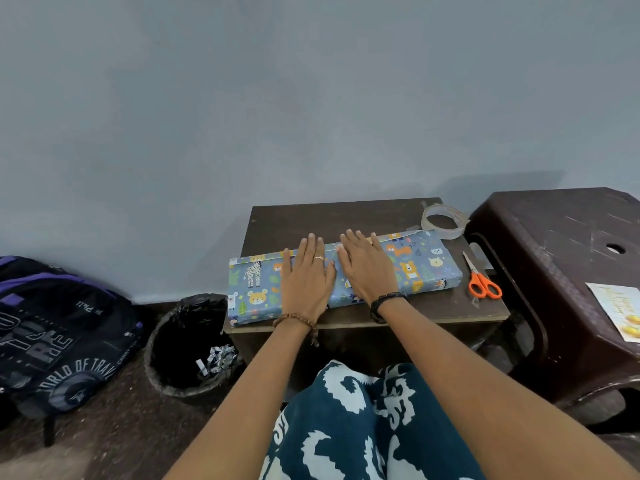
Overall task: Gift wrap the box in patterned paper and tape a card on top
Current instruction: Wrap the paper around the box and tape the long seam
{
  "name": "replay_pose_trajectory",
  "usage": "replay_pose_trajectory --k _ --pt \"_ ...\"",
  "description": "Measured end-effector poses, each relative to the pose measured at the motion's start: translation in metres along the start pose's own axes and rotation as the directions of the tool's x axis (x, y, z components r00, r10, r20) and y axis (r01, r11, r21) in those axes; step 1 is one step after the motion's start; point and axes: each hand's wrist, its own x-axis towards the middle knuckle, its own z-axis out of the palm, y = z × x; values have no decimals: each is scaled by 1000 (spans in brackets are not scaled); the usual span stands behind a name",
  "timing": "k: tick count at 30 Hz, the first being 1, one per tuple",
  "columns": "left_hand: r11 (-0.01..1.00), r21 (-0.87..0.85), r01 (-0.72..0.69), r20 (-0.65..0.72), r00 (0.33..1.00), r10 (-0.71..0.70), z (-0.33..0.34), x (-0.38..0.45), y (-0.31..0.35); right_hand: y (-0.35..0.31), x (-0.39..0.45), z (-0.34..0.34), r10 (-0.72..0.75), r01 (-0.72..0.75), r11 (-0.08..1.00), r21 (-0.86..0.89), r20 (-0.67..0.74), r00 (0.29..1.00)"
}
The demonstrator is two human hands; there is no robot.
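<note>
The box (346, 273), already covered in blue animal-print paper (419, 268), lies lengthwise across the front of the small dark desk (332, 216), its left end reaching the desk's left edge. Both hands rest flat on top of the box near its middle, side by side: the left hand (306, 278) with fingers spread and pointing to the box's far edge, the right hand (367, 268) just beside it, likewise flat. Neither grip closes on anything; the palms press down with open fingers, most likely to smooth the paper and hold its far overlap, where a pale edge of the sheet shows along the box's back rim, until it is taped. The tape roll (444, 221) sits just behind the box's right end, within easy reach of the right hand, and the orange scissors (483, 280) lie just right of the box. The card (620, 310) waits well to the right of the box on a brown stool (554, 237), so that step is not yet done. Left of the box and lower, a bin (188, 348) holds paper scraps, and a backpack (59, 327) lies farther left on the floor.
</note>
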Motion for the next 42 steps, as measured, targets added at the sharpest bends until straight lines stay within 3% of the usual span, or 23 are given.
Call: replay_pose_trajectory --k 3,8,12,16,19,22,25,27,29,32,35,38,42 --pt "997 -83 11 15 1000 -10 3 4 -1 1 2 -1 12 -10 999 44 -29 1000" --pt "988 -153 27 -13 999 -30 2 3 -1 -6 -4 -2 74 -45 994 103 -297 952" --pt "988 -151 23 -20 999 -26 4 1 -2 -5 -5 1 120 -97 991 92 -290 950" --pt "986 -168 8 -21 1000 -12 3 -2 -2 3 -11 -1 36 -6 997 80 -377 925" --pt "993 -120 -22 8 1000 23 4 -3 -4 24 -8 -7 -27 56 992 114 -242 970" --pt "997 -56 -49 51 997 52 2 -3 -4 51 -2 -17 83 -79 982 171 -14 996" --pt "971 -35 -237 46 970 239 -3 -4 4 60 13 -28 109 -146 958 246 156 982" --pt "909 -120 -400 52 912 408 -6 -5 18 58 23 -35 83 -118 969 218 162 983" --pt "864 -187 -467 55 874 484 -6 -1 34 56 31 -38 31 -37 999 39 134 990" --pt "874 -174 -454 54 882 468 -4 15 49 54 35 -35 -123 144 954 -263 95 988" --pt "920 -43 -389 132 911 391 1 25 48 58 35 -36 -210 233 920 -315 105 972" --pt "946 -52 -318 239 916 321 4 25 44 58 39 -40 -251 274 885 -376 112 962" --pt "923 17 -384 247 896 368 -5 21 45 54 36 -35 -173 169 918 -358 22 985"
